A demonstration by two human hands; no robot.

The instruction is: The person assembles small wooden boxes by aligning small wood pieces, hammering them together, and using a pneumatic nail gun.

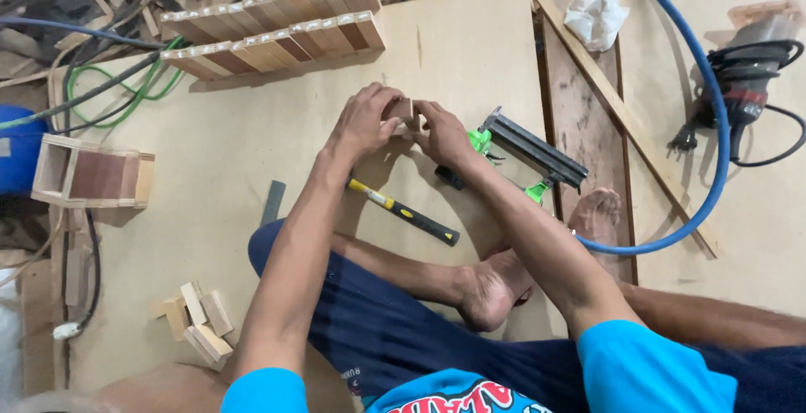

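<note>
Left hand [363, 121] and right hand [442, 134] are both closing narrow on a small wood block [401, 111] mid-floorboard [252, 144].

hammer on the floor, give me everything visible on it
The hammer lies flat on the plywood floor, diagonal from upper left to lower right. Yellow shaft section with a black rubbery handle; the head end is hidden behind the left forearm. No hand touches it. It sits below the hands, beside the green-and-black nail gun.
</note>
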